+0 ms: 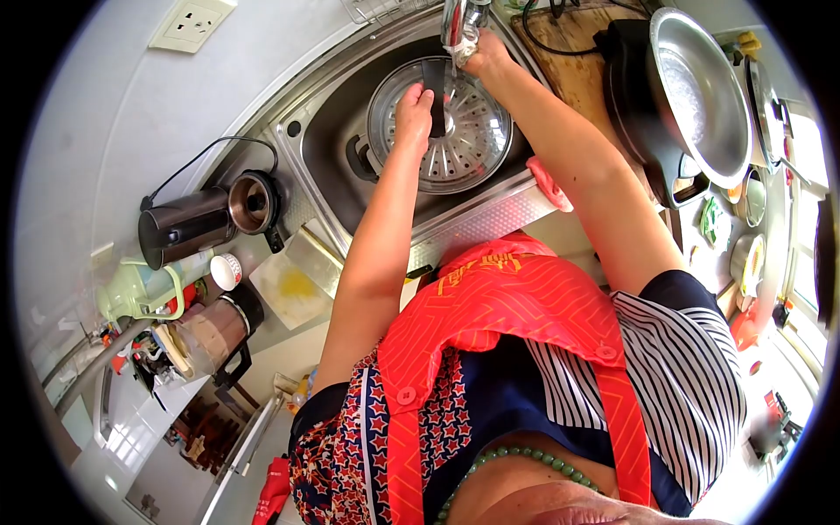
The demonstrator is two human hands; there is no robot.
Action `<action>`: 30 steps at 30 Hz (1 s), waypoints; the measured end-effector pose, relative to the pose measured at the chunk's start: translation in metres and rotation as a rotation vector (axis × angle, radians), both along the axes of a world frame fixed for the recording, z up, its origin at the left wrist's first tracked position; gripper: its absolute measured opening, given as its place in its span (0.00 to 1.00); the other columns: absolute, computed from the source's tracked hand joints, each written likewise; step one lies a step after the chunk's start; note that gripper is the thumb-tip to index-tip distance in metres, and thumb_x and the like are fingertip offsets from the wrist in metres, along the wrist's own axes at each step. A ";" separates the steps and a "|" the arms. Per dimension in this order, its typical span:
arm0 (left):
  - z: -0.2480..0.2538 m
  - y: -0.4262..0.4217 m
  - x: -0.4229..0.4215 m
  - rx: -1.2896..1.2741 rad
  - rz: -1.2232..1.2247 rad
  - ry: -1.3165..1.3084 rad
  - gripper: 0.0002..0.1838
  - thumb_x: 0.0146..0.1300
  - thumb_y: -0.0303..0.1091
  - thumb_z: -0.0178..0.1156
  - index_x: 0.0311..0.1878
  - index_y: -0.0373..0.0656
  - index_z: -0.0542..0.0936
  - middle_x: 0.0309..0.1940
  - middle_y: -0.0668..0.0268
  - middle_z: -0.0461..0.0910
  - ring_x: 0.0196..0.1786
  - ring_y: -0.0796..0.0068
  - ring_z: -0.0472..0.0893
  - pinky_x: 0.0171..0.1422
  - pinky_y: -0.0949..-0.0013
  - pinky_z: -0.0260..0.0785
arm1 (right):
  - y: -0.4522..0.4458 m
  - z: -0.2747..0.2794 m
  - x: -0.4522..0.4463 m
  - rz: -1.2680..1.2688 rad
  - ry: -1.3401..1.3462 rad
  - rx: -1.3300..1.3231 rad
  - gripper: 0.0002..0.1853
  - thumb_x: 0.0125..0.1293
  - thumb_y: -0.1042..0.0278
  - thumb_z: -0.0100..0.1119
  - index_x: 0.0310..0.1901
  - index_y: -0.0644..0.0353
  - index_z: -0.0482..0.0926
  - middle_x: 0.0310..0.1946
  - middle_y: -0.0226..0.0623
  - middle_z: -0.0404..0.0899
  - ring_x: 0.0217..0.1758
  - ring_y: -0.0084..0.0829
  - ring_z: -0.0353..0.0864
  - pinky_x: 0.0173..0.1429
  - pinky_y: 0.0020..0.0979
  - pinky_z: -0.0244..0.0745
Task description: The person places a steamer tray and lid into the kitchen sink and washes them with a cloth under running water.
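Observation:
A round glass pot lid (495,160) with a metal rim and a black handle (434,77) is in the sink (325,114). Through the glass shows a perforated steamer surface. A black side handle (357,157) juts out at the left of the rim. My left hand (413,115) is closed on the lid's black handle, thumb on top. At the sink's far edge, my right hand (486,54) is closed at the spout of the faucet (457,24), beside a white wrapping on it. Some of its fingers are hidden behind the spout.
A pink cloth (549,184) hangs over the sink's front edge. To the right are a wooden board (569,44), a black appliance (630,87) and a large metal bowl (700,96). An electric kettle (185,226) and a cutting board (293,282) lie left.

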State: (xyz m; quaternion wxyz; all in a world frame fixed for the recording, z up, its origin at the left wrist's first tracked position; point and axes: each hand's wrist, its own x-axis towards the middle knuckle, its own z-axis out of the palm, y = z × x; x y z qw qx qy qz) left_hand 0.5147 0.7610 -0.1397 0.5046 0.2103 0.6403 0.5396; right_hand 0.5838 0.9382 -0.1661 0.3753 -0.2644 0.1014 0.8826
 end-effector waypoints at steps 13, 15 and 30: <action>0.006 0.005 0.000 -0.018 0.009 -0.074 0.11 0.70 0.32 0.45 0.48 0.39 0.75 0.35 0.65 0.80 0.30 0.78 0.76 0.31 0.71 0.72 | -0.055 0.039 0.080 0.068 -0.457 0.249 0.17 0.67 0.61 0.44 0.51 0.63 0.69 0.42 0.46 0.77 0.45 0.41 0.78 0.43 0.38 0.75; 0.008 0.006 -0.001 -0.010 0.011 -0.094 0.11 0.69 0.29 0.45 0.46 0.37 0.76 0.34 0.65 0.81 0.31 0.79 0.76 0.36 0.73 0.69 | -0.073 0.061 0.082 0.060 -0.495 0.436 0.18 0.63 0.66 0.44 0.53 0.62 0.68 0.45 0.46 0.76 0.46 0.41 0.78 0.46 0.38 0.74; -0.016 -0.001 -0.017 0.095 -0.051 -0.233 0.12 0.68 0.29 0.48 0.49 0.35 0.75 0.44 0.65 0.79 0.47 0.77 0.75 0.54 0.73 0.65 | -0.098 0.049 0.019 0.299 -1.824 1.871 0.20 0.60 0.69 0.51 0.55 0.49 0.74 0.61 0.27 0.70 0.67 0.34 0.64 0.67 0.42 0.56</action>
